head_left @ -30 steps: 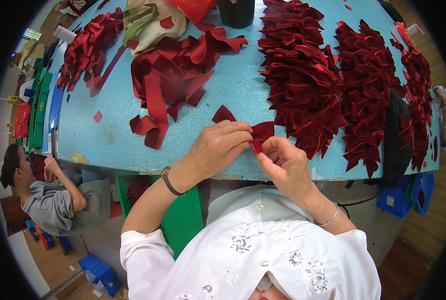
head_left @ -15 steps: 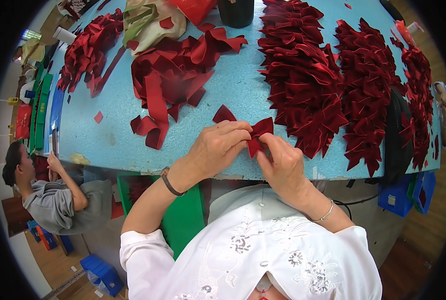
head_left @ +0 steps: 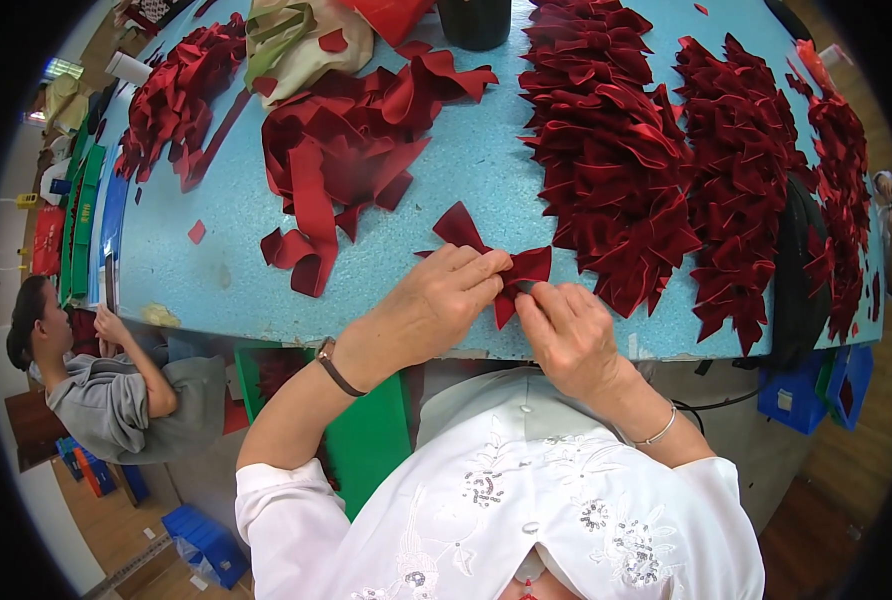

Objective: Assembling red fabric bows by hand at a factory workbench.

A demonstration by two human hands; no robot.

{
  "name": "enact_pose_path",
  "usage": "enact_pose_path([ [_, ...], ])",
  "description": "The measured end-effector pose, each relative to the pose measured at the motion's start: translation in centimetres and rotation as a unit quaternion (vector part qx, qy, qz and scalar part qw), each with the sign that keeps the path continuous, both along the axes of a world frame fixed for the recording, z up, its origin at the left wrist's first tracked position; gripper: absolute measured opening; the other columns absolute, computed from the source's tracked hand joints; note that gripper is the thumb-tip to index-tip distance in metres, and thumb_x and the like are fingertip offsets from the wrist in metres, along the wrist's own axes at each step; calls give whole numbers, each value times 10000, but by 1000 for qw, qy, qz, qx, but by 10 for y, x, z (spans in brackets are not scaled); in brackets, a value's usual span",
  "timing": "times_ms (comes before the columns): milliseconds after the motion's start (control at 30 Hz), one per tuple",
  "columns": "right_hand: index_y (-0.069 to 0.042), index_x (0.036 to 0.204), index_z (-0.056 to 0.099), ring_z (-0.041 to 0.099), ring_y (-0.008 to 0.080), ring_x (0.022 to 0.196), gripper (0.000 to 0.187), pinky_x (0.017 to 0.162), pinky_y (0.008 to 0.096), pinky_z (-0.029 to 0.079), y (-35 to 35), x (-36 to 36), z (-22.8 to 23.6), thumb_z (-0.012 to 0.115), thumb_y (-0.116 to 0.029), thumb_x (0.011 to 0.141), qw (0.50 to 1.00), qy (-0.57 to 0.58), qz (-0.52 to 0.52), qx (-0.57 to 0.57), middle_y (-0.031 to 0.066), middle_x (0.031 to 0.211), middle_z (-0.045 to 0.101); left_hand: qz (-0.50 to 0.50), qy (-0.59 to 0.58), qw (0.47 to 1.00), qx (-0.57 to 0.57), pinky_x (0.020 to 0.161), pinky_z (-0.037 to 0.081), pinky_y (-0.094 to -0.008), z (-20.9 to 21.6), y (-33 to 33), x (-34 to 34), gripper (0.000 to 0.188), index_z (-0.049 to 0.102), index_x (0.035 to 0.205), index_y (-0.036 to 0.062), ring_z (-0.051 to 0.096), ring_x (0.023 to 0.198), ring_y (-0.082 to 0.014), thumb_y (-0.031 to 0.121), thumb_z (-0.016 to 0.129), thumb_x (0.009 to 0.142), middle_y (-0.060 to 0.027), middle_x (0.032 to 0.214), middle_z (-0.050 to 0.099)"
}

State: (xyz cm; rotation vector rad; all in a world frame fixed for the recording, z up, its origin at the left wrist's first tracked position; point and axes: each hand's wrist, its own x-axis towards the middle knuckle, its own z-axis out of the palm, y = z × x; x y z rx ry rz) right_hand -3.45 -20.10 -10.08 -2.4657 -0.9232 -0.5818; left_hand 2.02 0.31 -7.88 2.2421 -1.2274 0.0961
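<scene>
A dark red ribbon bow (head_left: 531,268) is held between my two hands just above the near edge of the table. My left hand (head_left: 444,300) pinches the bow near its middle, and one loop and a tail stick out beyond its knuckles. From the other side, my right hand (head_left: 570,338) is closed with thumb and finger together at the bow's lower right. The fingers cover the bow's centre. Just right of the hands lies a long heap of finished-looking red bows (head_left: 616,190), not touching them.
Loose red ribbon strips (head_left: 351,140) lie at the upper left, beside a cream cloth bag (head_left: 311,50) and a black container (head_left: 474,22). More bow rows (head_left: 736,180) and a black bag (head_left: 798,270) are at the right. A green bin (head_left: 371,430) stands below the table; a co-worker (head_left: 116,380) sits left.
The bow has turned and spread, so more of its upper left loop and its lower tail show. My right hand has turned slightly and moved a little down and right.
</scene>
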Motion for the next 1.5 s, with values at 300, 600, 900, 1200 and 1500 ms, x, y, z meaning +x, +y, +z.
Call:
enact_pose_path([
  [300,68,957,617,574,242,719,322,576,335,443,-5,-2,1,640,-21,649,999,-36,27,-16,164,950,581,25,103,991,-86,713,503,-335,2,0,5,169,650,949,4,619,811,-258,-1,683,784,-117,1022,673],
  [600,77,939,632,578,244,742,312,596,334,454,-6,-4,1,642,-38,650,997,-45,43,-37,164,947,582,111,93,986,-88,626,499,-328,-13,-9,4,187,682,952,45,604,700,-226,51,732,772,-67,851,692],
  [900,76,896,648,589,241,783,282,615,335,465,-10,2,5,661,-32,636,993,-60,90,-38,158,942,596,129,96,983,-94,612,496,-337,-12,-12,2,212,681,966,55,586,686,-231,36,734,762,-61,845,684],
  [1200,71,870,647,594,237,785,262,638,351,477,-10,7,5,674,-19,625,987,-49,150,-25,179,974,643,131,129,981,-62,660,498,-380,-5,-13,3,164,665,956,57,588,723,-262,52,689,794,-71,801,661],
  [1500,61,871,639,590,227,755,255,652,347,476,-14,-4,4,682,9,625,990,-29,136,-5,165,963,651,119,150,979,-66,712,496,-383,-3,-12,2,188,651,984,48,594,771,-269,48,680,797,-85,844,667],
])
